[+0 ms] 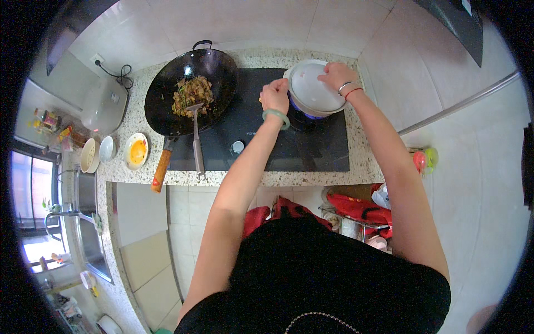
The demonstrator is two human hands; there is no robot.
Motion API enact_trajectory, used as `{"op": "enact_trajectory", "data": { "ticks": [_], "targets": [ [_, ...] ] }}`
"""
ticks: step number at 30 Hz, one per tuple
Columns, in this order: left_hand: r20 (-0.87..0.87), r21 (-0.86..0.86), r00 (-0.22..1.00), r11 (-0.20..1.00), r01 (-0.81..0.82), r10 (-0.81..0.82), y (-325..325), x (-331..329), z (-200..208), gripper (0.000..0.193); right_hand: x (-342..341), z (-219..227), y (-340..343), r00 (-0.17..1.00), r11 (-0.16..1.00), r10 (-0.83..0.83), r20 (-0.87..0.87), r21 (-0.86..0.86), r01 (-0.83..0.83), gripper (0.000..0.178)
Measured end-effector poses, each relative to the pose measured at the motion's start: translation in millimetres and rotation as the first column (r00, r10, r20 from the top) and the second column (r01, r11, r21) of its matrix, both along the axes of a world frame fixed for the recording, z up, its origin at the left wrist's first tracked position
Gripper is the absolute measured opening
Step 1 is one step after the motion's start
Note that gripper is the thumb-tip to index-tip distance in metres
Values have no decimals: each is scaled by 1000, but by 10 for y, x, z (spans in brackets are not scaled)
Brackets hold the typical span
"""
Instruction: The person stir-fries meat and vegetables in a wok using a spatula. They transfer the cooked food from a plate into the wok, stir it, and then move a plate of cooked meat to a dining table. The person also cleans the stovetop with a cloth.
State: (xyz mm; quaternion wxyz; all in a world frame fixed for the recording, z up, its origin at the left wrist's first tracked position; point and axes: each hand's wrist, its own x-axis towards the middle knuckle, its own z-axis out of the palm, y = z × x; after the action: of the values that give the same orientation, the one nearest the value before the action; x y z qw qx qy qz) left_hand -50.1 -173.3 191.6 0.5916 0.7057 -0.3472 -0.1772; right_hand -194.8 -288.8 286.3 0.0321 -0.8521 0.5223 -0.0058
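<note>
A white pot [322,113] with a pale lid [311,89] stands on the right burner, a blue flame showing under it. My right hand [338,77] reaches over the lid from the right, fingers closed at its upper right part; the grip itself is partly hidden. At the pot's left edge is my left hand [275,96], fingers curled in; what they hold, if anything, cannot be made out. To the left, a black wok [222,72] holds cooked sliced food [192,92], with a metal spatula [196,139] resting in it.
The wok's wooden handle [161,167] juts past the counter's front edge. Left of the black cooktop [311,158] stand a plate [136,151] with yellow-orange residue, a white bowl [108,149] and a cream bowl [89,155]. The sink [92,245] lies at far left, a wall [467,156] at right.
</note>
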Motion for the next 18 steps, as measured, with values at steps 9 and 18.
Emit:
{"op": "enact_trajectory", "data": {
  "ticks": [9,18],
  "targets": [
    [103,471,994,882,-10,-44,-647,391,257,12,37,-22,-28,995,999,-23,-99,-30,20,33],
    [247,594,964,802,-68,-102,-672,570,188,12,57,-37,-18,996,998,9,-87,-56,-14,33]
  ]
}}
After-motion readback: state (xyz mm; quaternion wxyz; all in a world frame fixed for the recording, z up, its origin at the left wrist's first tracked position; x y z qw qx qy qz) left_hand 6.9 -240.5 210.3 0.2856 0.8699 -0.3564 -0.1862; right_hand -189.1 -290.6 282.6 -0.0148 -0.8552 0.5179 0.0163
